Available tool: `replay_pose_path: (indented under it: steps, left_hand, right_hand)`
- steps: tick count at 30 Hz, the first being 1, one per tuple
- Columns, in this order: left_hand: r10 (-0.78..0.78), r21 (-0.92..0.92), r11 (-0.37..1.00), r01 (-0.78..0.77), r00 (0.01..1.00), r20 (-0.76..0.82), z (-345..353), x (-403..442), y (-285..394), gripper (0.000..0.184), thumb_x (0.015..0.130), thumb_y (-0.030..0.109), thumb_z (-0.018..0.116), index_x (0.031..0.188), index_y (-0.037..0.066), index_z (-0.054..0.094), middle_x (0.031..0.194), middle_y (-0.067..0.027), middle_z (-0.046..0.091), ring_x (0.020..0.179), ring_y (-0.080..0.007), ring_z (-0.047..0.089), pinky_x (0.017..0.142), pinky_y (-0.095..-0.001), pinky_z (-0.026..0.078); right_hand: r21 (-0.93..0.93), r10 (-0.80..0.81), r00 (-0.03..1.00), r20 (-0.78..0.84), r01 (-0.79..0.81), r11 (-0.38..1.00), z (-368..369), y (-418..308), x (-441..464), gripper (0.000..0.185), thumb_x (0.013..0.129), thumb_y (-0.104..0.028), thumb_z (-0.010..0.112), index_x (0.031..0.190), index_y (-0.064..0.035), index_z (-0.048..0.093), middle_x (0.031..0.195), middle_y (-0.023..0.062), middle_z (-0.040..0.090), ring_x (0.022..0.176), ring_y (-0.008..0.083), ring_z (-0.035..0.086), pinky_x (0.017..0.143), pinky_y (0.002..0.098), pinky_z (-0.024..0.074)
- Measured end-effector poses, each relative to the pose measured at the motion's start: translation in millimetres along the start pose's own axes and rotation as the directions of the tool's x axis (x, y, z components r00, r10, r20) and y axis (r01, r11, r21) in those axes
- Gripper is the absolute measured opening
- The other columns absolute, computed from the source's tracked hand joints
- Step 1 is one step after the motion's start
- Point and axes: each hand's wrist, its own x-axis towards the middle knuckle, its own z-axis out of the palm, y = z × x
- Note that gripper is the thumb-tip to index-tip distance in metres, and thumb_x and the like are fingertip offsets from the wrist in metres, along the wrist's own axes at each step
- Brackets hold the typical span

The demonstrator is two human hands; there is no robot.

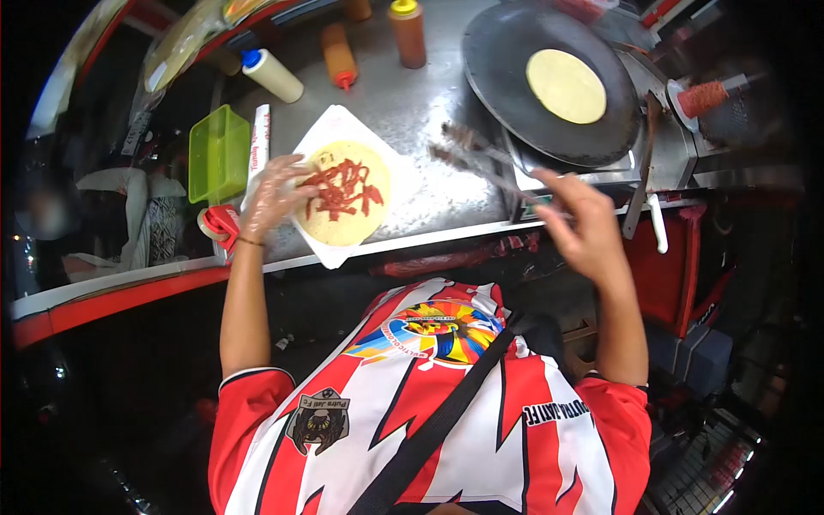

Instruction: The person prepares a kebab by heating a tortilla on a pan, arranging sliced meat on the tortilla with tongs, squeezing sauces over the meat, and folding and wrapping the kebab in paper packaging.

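On the counter lies a round flatbread (330, 230) on white paper (336, 116), with reddish-brown meat strips (348, 184) heaped across its middle. My left hand (276, 193), in a clear plastic glove, reaches over the flatbread's left side with fingers apart, their tips at the meat. Bare, my right hand (579, 225) grips metal tongs (491, 165) whose dark, motion-blurred tips point left over the counter. To the right, a pale round flatbread (566, 86) rests on a black griddle (506, 86).
Squeeze bottles, one white with a blue cap (273, 75), one orange (339, 56) and one brown (408, 39), are at the back. A green bin (220, 154) and a roll of red tape (219, 225) sit left. A long knife (657, 223) lies beside the griddle.
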Motion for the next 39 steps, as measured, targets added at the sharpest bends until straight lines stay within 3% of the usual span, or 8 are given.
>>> replay_pose_path:
  steps: [5, 8, 10, 15, 27, 32, 38, 39]
  left_hand:
    - [-0.245, 0.038, 0.967, 0.253, 0.959, -0.145, 24, 1, 31, 0.048, 0.097, 0.024, 0.069, 0.136, -0.004, 0.06, 0.147, -0.0174, 0.057, 0.137, -0.0304, 0.052, 0.116, -0.0422, 0.04]
    - [-0.059, 0.522, 0.853, 0.012, 0.996, 0.073, 56, -14, -8, 0.043, 0.095, 0.021, 0.068, 0.138, 0.017, 0.063, 0.143, -0.0216, 0.057, 0.137, -0.0459, 0.047, 0.117, -0.0477, 0.039]
    - [-0.079, 0.535, 0.845, 0.027, 0.994, 0.075, 50, -25, -10, 0.04, 0.094, 0.018, 0.069, 0.134, 0.017, 0.066, 0.143, -0.0204, 0.058, 0.137, -0.047, 0.047, 0.116, -0.0483, 0.04]
    - [-0.169, 0.467, 0.846, 0.257, 0.96, -0.222, 35, -11, 39, 0.037, 0.091, 0.013, 0.071, 0.127, 0.007, 0.067, 0.138, -0.0176, 0.062, 0.135, -0.0377, 0.054, 0.116, -0.0455, 0.04]
    - [-0.27, 0.564, 0.772, 0.293, 0.954, -0.126, 43, 8, 118, 0.04, 0.087, 0.014, 0.074, 0.124, 0.003, 0.068, 0.144, -0.0191, 0.058, 0.132, -0.0377, 0.057, 0.113, -0.0454, 0.043]
    - [-0.378, 0.398, 0.814, 0.422, 0.906, -0.189, 29, -20, 95, 0.039, 0.087, 0.013, 0.075, 0.123, 0.001, 0.068, 0.14, -0.0226, 0.06, 0.129, -0.0396, 0.058, 0.11, -0.0465, 0.045]
    - [-0.338, 0.621, 0.689, 0.375, 0.923, -0.183, 10, -45, 64, 0.049, 0.089, 0.019, 0.072, 0.133, -0.001, 0.063, 0.135, -0.0241, 0.063, 0.13, -0.0401, 0.057, 0.113, -0.0481, 0.041]
    - [-0.33, 0.616, 0.694, 0.373, 0.925, -0.189, 10, -46, 58, 0.05, 0.09, 0.017, 0.07, 0.136, -0.001, 0.062, 0.135, -0.0227, 0.063, 0.129, -0.0391, 0.057, 0.113, -0.0475, 0.042]
  right_hand:
    - [0.08, 0.077, 0.83, -0.552, -0.04, 0.996, -126, 105, -19, 0.038, 0.094, -0.011, 0.071, 0.13, 0.0002, 0.067, 0.098, 0.0112, 0.072, 0.08, 0.0123, 0.062, 0.074, 0.0296, 0.0504]
    - [0.066, 0.273, 0.68, -0.68, -0.315, 0.947, -182, 180, -21, 0.037, 0.099, -0.024, 0.069, 0.125, 0.0018, 0.068, 0.095, 0.0183, 0.075, 0.083, 0.0181, 0.07, 0.079, 0.0342, 0.0536]
    - [-0.051, 0.257, 0.717, -0.647, -0.378, 0.925, -195, 249, -13, 0.043, 0.098, -0.034, 0.068, 0.123, 0.0009, 0.07, 0.109, 0.0278, 0.073, 0.102, 0.0444, 0.071, 0.088, 0.0471, 0.0544]
    - [-0.113, 0.364, 0.786, -0.5, -0.476, 0.872, -169, 325, 54, 0.035, 0.097, -0.03, 0.063, 0.095, 0.0028, 0.072, 0.085, 0.0302, 0.071, 0.087, 0.0506, 0.07, 0.082, 0.0557, 0.056]
    - [-0.308, 0.157, 0.887, -0.435, -0.31, 0.9, -150, 369, 123, 0.027, 0.089, -0.014, 0.059, 0.11, -0.0017, 0.071, 0.1, 0.0227, 0.073, 0.091, 0.0426, 0.073, 0.078, 0.0538, 0.0586]
    - [-0.157, 0.205, 0.862, -0.464, -0.307, 0.939, -168, 347, 86, 0.027, 0.09, -0.018, 0.063, 0.11, -0.0033, 0.072, 0.1, 0.022, 0.074, 0.095, 0.0429, 0.072, 0.084, 0.053, 0.0573]
    - [-0.126, 0.026, 0.82, -0.572, -0.119, 0.985, -179, 324, 42, 0.033, 0.092, -0.02, 0.069, 0.121, -0.0042, 0.072, 0.111, 0.0217, 0.074, 0.103, 0.0409, 0.071, 0.093, 0.0474, 0.0553]
    - [0.029, 0.158, 0.845, -0.511, -0.167, 0.986, -190, 298, 35, 0.034, 0.092, -0.021, 0.071, 0.12, -0.0028, 0.073, 0.117, 0.0202, 0.074, 0.107, 0.0383, 0.071, 0.095, 0.0441, 0.0545]
